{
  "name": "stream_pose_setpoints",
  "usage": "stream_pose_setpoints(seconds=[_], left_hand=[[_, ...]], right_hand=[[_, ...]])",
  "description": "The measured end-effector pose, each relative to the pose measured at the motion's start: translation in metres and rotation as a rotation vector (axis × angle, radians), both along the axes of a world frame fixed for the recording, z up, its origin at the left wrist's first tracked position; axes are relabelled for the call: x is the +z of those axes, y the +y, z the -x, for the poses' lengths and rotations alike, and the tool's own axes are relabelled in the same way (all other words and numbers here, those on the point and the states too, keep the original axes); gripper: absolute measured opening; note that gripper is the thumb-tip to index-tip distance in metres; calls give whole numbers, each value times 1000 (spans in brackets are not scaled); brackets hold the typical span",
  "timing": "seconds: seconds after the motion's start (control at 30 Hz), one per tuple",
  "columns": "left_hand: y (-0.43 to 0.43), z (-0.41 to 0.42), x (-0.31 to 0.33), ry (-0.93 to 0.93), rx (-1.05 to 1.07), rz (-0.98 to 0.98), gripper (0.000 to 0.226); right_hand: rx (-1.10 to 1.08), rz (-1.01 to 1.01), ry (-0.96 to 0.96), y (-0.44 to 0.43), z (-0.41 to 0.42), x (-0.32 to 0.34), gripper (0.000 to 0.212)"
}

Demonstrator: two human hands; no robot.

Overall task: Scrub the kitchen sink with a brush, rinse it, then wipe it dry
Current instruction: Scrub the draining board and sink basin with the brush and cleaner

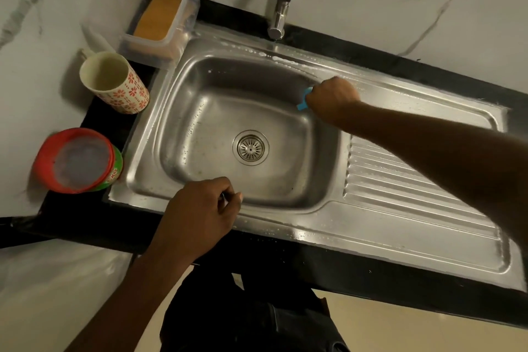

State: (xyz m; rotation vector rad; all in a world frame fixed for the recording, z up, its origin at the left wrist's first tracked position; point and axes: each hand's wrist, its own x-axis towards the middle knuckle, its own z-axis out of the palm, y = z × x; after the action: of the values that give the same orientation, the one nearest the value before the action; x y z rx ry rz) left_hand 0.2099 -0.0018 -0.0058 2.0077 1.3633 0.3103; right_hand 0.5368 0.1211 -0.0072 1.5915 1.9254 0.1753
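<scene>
While suds (281,59) dot the sink (400,223), scrubbing seems underway: right hand (331,97) grips the brush (303,101) beyond the drain (250,147), left hand (200,214) curls nearer, hold unclear; rinsing, wiping remain.

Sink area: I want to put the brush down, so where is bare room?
The drainboard right of the basin is bare, as is the front rim right of the left hand. Left of the basin is crowded: box, cup, tub.
</scene>
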Motion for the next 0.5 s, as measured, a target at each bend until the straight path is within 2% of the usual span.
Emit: stream_pose_setpoints(seconds=[0.13,0.2,0.3,0.4,0.5], left_hand=[[-3,-5,3,-20,6,21,26],[-5,-7,3,-26,13,27,26],[-6,-10,1,-33,14,48,28],[-7,-12,-3,-21,13,45,29],[-7,-12,-7,-24,24,48,28]], right_hand=[[-111,112,96,-20,-16,-30,29],[-102,116,83,-18,-16,-36,26],[-37,-25,-10,-5,-7,-12,21],[-76,-70,-29,-1,-9,11,26],[-105,-78,-20,3,-6,3,25]])
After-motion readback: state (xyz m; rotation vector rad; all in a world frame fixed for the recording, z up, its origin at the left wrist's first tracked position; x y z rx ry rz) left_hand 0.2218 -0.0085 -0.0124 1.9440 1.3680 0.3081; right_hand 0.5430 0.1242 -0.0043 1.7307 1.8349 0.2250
